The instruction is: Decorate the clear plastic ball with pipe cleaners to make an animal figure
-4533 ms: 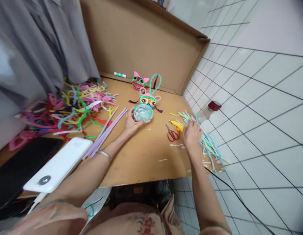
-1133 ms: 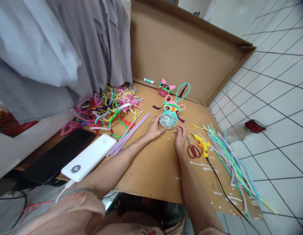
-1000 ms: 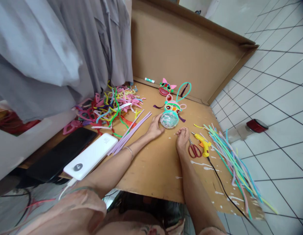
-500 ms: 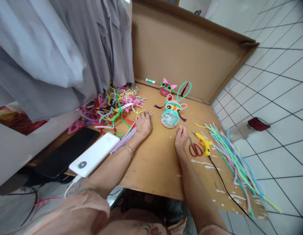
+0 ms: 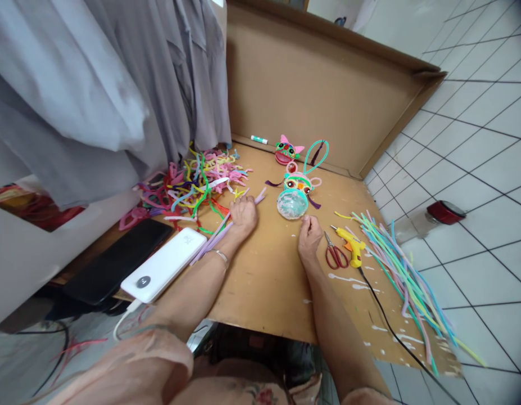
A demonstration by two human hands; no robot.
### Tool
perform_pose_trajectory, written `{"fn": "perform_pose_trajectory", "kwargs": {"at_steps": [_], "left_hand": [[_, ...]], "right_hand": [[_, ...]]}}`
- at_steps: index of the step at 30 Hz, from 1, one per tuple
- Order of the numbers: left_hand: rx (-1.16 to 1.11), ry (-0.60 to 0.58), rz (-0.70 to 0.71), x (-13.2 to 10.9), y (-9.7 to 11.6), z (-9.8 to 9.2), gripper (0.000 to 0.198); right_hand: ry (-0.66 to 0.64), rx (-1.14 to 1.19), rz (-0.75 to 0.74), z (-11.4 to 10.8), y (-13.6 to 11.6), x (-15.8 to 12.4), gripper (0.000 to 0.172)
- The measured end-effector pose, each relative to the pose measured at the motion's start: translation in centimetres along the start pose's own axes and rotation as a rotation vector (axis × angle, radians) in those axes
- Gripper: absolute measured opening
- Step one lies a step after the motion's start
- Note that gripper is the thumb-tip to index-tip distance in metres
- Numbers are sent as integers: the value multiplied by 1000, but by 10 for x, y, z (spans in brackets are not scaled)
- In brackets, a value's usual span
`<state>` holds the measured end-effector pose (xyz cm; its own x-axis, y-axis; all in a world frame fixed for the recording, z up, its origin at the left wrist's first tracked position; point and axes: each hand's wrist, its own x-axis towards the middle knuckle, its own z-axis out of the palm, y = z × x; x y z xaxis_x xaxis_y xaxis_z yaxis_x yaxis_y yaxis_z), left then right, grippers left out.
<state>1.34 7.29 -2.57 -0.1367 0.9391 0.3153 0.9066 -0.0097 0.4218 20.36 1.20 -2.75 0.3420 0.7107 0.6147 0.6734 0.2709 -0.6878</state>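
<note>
My left hand is closed over a few light purple pipe cleaners; their ends stick out beyond the fingers and back along my wrist. My right hand is curled into a fist on the board, and whatever its fingers may hold is hidden. Between my hands, a little further off, sits a craft animal head with pink loop ears, a turquoise loop and dark purple tassels. A clear round bowl shape with a turquoise rim forms its front. Behind it stands a smaller red head with pink ears.
Mixed pipe cleaners are heaped at the left, above a white power bank and a black phone-like slab. At the right lie red-handled scissors, a yellow glue gun with its cord, and pastel pipe cleaners. Cardboard walls the back.
My left hand has shifted slightly left, and the purple pipe cleaners stick out further past its fingers. My right hand has drawn slightly left, still curled.
</note>
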Motion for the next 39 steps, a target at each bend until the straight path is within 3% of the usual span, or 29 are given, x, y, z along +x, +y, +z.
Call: {"fn": "perform_pose_trajectory", "kwargs": {"at_steps": [8, 11, 14, 17, 20, 25, 28, 31, 34, 37, 39], "left_hand": [[-48, 67, 104, -3, 7, -13, 37], [-137, 129, 276, -12, 16, -24, 35], [-183, 181, 555, -28, 29, -28, 33], [-224, 196, 766, -44, 43, -25, 33], [-273, 171, 829, -53, 51, -20, 36], [-314, 109, 772, -50, 47, -12, 42], [-350, 111, 677, -45, 41, -9, 41], [-439, 156, 498, -40, 36, -6, 39], [-602, 225, 263, -33, 30, 2, 37], [-763, 231, 128, -24, 29, 13, 55], [-811, 176, 141, -20, 33, 20, 76]], "right_hand": [[-6, 2, -146, 2, -1, -3, 35], [-128, -26, -280, 3, -6, -7, 40], [-239, -77, -370, 4, -9, -10, 44], [-213, -87, -353, 2, -9, -11, 46], [-110, -89, -266, 0, -6, -8, 46], [3, -43, -136, -4, -4, 1, 46], [109, 57, 36, -8, 2, 8, 49], [168, 213, 209, -12, 11, 16, 55], [193, 345, 268, -14, 18, 23, 61], [194, 381, 260, -14, 19, 25, 63], [167, 385, 250, -13, 19, 25, 63]]}}
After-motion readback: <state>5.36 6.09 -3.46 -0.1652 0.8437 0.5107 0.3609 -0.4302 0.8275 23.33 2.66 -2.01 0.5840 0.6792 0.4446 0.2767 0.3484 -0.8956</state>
